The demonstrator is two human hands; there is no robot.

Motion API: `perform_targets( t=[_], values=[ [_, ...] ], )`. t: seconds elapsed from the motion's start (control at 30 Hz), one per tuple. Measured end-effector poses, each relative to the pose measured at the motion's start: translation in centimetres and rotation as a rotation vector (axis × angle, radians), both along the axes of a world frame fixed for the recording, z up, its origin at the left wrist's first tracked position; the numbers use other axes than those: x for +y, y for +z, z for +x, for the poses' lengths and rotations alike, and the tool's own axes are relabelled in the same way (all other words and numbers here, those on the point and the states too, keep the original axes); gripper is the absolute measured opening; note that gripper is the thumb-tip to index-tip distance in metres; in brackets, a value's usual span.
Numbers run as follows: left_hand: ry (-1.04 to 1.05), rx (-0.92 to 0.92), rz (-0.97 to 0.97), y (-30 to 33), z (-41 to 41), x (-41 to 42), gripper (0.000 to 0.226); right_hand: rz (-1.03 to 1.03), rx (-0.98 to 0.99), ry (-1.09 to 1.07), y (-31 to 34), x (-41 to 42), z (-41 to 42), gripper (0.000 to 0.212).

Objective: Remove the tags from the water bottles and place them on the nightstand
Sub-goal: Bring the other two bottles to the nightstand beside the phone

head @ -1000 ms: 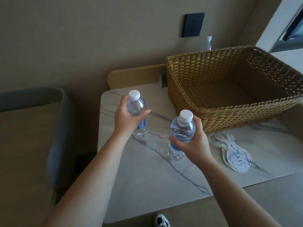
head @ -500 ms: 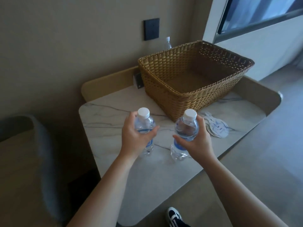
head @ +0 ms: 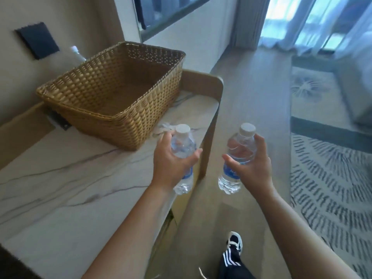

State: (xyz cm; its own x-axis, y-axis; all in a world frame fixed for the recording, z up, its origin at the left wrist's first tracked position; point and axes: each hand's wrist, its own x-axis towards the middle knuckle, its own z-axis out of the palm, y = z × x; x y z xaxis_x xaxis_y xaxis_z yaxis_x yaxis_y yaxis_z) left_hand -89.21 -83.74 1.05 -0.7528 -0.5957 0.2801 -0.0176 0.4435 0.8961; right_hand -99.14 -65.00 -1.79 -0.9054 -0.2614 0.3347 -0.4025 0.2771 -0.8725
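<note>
My left hand (head: pixel 171 160) grips a small clear water bottle (head: pixel 184 147) with a white cap and blue label, held upright above the right end of the marble-topped nightstand (head: pixel 66 184). My right hand (head: pixel 251 164) grips a second matching water bottle (head: pixel 237 158), held upright over the floor, past the nightstand's right edge. Neither bottle shows a tag. White paper tags (head: pixel 164 128) lie on the marble beside the basket, partly hidden behind my left hand.
A large empty wicker basket (head: pixel 112 93) stands on the nightstand's far end, with another bottle (head: pixel 77 54) behind it by the wall. A dark wall socket (head: pixel 38 43) sits above. Patterned rug (head: pixel 330 178) and curtains lie to the right; my shoe (head: pixel 234 243) is below.
Both bottles have been lifted off the marble and carried to the right. My view has swung right, so the room, rug and curtains have come into sight.
</note>
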Motion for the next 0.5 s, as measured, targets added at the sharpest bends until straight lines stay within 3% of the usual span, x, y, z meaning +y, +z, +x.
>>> perform_targets(
  t=[0.3, 0.5],
  values=[
    [-0.317, -0.013, 0.021, -0.6, -16.7, 13.6, 0.059, 0.023, 0.041, -0.359, -0.5, 16.1, -9.1, 0.081],
    [-0.473, 0.022, 0.02, -1.4, -29.2, 24.8, 0.057, 0.029, 0.028, -0.482, -0.7, 27.3, -17.9, 0.075]
  ],
)
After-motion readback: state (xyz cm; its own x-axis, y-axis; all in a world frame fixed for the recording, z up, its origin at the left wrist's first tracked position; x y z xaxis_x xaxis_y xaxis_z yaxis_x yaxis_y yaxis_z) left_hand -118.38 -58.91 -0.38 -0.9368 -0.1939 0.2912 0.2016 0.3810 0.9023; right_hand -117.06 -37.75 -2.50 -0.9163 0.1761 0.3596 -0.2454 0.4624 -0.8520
